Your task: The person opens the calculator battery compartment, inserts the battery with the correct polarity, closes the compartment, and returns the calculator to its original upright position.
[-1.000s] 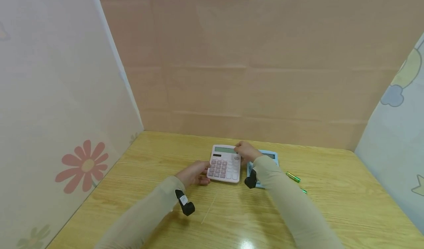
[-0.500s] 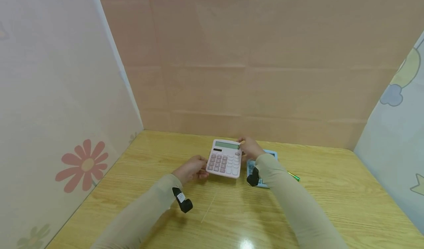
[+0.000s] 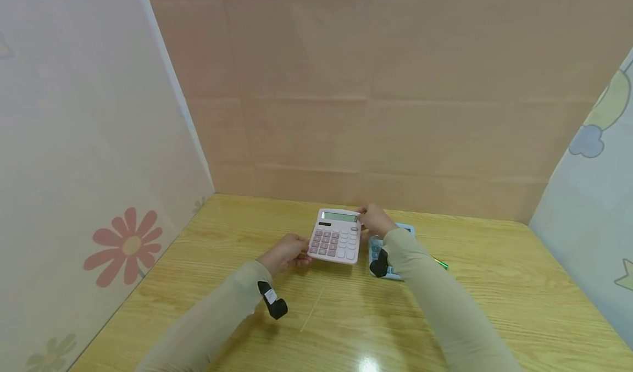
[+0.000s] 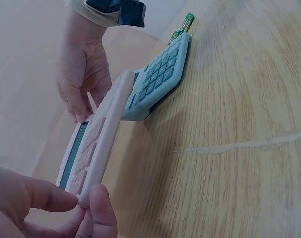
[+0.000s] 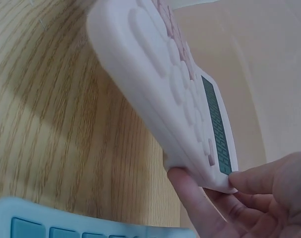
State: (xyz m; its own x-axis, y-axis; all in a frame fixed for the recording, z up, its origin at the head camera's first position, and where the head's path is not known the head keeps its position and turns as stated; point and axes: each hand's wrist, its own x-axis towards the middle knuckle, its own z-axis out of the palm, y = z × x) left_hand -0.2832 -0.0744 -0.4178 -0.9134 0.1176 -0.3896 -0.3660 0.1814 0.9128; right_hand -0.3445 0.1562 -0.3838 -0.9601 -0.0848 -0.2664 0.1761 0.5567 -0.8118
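A pink calculator (image 3: pixel 335 237) is held up off the table between both hands, its keys and display facing up toward the head camera. My left hand (image 3: pixel 287 253) pinches its lower left corner between thumb and fingers, as the left wrist view shows close up. At the upper right corner my right hand (image 3: pixel 376 221) grips it, thumb on top by the display (image 5: pixel 218 126) and fingers underneath. Just right of it, partly hidden under my right wrist, a blue calculator (image 4: pixel 160 74) lies on the table.
Green batteries (image 4: pixel 185 25) lie past the blue calculator; in the head view my right sleeve mostly covers them. The wooden table (image 3: pixel 237 223) meets an orange-brown backdrop (image 3: pixel 306 141) behind and patterned panels at both sides. A pale scratch-like line (image 3: pixel 312 309) marks the tabletop in front.
The pink calculator has risen from the table and its far edge has tilted up. Both hands rose with it, and my right sleeve now covers more of the batteries.
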